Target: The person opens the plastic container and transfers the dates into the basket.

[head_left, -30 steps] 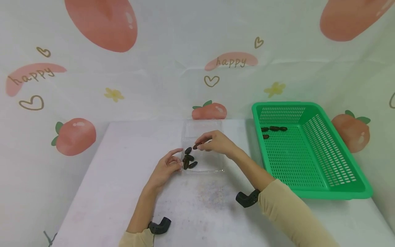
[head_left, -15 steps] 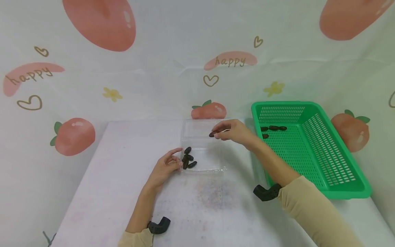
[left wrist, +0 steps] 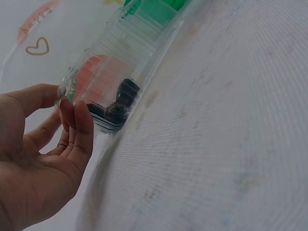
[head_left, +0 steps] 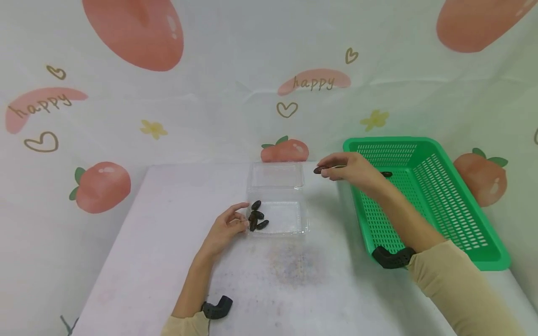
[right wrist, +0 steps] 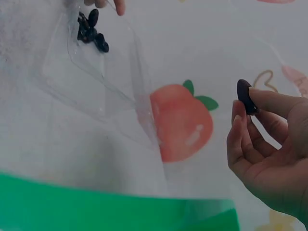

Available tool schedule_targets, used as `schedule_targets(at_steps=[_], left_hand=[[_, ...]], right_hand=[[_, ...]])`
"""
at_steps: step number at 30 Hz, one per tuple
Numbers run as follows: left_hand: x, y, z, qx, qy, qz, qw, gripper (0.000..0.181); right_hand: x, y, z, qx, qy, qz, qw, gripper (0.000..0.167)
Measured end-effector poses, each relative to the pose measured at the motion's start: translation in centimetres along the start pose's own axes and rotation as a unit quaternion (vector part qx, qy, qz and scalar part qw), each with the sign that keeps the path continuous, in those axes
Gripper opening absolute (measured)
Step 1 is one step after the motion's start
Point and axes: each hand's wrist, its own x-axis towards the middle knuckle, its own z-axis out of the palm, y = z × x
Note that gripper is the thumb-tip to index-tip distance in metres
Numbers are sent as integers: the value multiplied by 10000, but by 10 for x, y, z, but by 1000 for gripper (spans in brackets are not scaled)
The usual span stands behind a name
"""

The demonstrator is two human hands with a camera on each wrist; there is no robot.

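A clear plastic clamshell box [head_left: 290, 217] lies open on the table, its lid [head_left: 277, 175] folded back. Several dark oval fruits, apparently dates [head_left: 257, 215], are bunched at the box's left side. My left hand [head_left: 225, 229] pinches the left wall of the box; in the left wrist view the thumb and fingertips grip its corner. Up in the air between the box and the basket, my right hand [head_left: 350, 171] holds one dark date [right wrist: 246, 97] between thumb and fingertips, over the near-left rim of the green basket.
A green plastic basket [head_left: 496, 254] with slotted walls stands on the right of the white table [head_left: 176, 200]. One date [head_left: 386, 174] shows inside it; my right hand and arm cover part of its interior. A fruit-printed cloth [head_left: 210, 112] hangs behind.
My right hand, with the date in its fingers, has moved from above the box up and to the right, to the basket's left edge. The left hand stays at the box.
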Motion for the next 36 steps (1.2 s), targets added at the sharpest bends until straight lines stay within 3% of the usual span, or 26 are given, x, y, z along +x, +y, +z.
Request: schedule_targets(at_steps=[8, 17, 25, 36], left_hand=[[-1, 1, 1, 39, -95, 44, 9999, 57], [0, 1, -1, 246, -97, 56, 9996, 57], [-1, 2, 1, 47, -82, 31, 10000, 60], [-1, 2, 1, -16, -58, -19, 10000, 62]], right_hand=[[-13, 5, -26, -60, 432, 340, 9985, 41], [-26, 20, -53, -121, 532, 341, 9979, 47], [-26, 38, -69, 360, 519, 195, 9978, 48], [-28, 61, -87, 628, 620, 279, 9957, 44]])
